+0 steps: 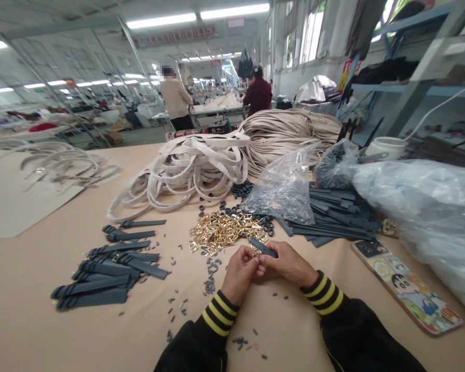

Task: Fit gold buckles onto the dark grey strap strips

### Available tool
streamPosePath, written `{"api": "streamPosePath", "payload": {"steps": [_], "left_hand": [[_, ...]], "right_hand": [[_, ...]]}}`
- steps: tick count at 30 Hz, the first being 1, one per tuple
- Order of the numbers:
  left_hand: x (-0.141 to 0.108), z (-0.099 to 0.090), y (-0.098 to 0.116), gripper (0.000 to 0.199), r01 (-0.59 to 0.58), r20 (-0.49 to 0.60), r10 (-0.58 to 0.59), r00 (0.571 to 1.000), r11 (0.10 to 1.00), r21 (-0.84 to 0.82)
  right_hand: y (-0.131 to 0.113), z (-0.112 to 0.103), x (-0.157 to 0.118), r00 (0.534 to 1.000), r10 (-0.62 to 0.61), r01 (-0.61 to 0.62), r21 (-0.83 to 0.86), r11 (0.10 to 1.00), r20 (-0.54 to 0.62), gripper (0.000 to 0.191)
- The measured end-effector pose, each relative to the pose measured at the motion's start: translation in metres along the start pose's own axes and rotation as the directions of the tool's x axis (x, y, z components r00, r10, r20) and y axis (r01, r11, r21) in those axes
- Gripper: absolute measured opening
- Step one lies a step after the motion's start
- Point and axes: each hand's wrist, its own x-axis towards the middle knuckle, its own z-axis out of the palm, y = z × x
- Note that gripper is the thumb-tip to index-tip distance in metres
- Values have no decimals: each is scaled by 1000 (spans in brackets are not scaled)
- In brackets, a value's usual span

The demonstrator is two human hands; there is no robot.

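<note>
Over tabletop (298, 336): right hand (290, 261) grip clamped on dark strap (262, 247); left hand (239, 273) grip partly hidden, cannot tell. Loose pinch could drop strap among gold buckles (225, 230).

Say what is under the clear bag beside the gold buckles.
The crumpled bag hides most of what lies beneath. Dark rings show along its left edge, and dark strips at its right; how far either runs under it cannot be seen.
</note>
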Motion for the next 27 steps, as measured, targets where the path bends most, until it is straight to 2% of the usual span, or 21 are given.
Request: {"api": "streamPosePath", "payload": {"steps": [4, 6, 8, 10, 11, 13, 15, 16, 18, 20, 22, 25, 27], "left_hand": [[2, -1, -7, 17, -42, -13, 45, 999, 986, 161], [1, -2, -7, 10, -115, 11, 117, 993, 954, 276], [-1, -3, -5, 8, -267, 42, 280, 959, 847, 460], [-3, -4, -1, 8, -389, 94, 426, 900, 685, 616], [-4, -5, 2, 9, -421, 126, 458, 880, 628, 654], [-5, -7, 6, 14, -447, 178, 454, 873, 601, 663], [-6, -9, 9, 18, -430, 202, 398, 895, 651, 626], [-6, -9, 11, 19, -395, 196, 350, 916, 704, 591], [-6, -10, 12, 23, -262, 169, 204, 964, 838, 479], [-6, -11, 11, 26, -110, 155, 60, 986, 934, 340], [-5, -12, 11, 26, -28, 134, -1, 991, 976, 218], [-3, -14, 10, 24, 3, 62, -8, 998, 996, 87], [-1, -16, 11, 24, 6, 16, -6, 1000, 999, 38]], "right_hand": [[-5, 3, -2, 1000, 10, -11, -75, 997, -2, 14], [-8, 3, -3, 1000, -13, 12, -100, 995, -10, 14], [-10, 1, -3, 999, -46, 43, -116, 992, -27, 14], [-11, -2, -3, 996, -78, 72, -125, 990, -41, 15], [-10, -4, -3, 995, -90, 84, -125, 989, -38, 16], [-8, -8, -3, 995, -101, 99, -115, 988, -10, 18], [-7, -10, -2, 994, -104, 106, -103, 989, 28, 19], [-7, -11, -2, 994, -105, 109, -98, 989, 42, 19], [-7, -12, -2, 992, -108, 113, -91, 989, 58, 19], [-8, -11, -2, 992, -109, 114, -82, 990, 62, 19], [-6, -11, -2, 994, -98, 102, -89, 991, 46, 19], [1, -8, -2, 1000, 3, -5, -78, 997, -26, 18], [5, -6, -2, 998, 58, -58, -39, 998, -18, 16]]}}
